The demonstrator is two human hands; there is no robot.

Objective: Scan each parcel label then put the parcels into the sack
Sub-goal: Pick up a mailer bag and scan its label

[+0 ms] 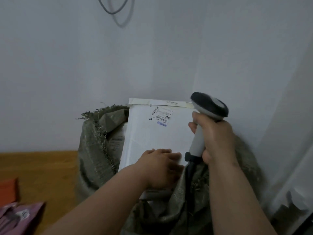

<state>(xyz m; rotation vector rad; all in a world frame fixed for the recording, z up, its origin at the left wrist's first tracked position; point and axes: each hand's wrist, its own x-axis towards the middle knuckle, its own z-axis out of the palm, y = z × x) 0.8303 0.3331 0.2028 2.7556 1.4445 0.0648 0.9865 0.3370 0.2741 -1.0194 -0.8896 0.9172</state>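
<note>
Over the open mouth of the green woven sack point(94, 146), my left hand point(160, 168) grips the lower edge of the white padded parcel point(152, 136), its label point(160, 116) facing up; my right hand point(215, 138) is clenched round the scanner point(208, 107) handle beside it

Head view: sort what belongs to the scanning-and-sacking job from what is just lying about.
Job:
- flat white padded parcel with printed label, held by left hand
- grey handheld barcode scanner, gripped by right hand
- green-grey woven sack

Lying about:
- pink plastic packet on wooden table
- orange flat item
- grey hanging cable
</note>
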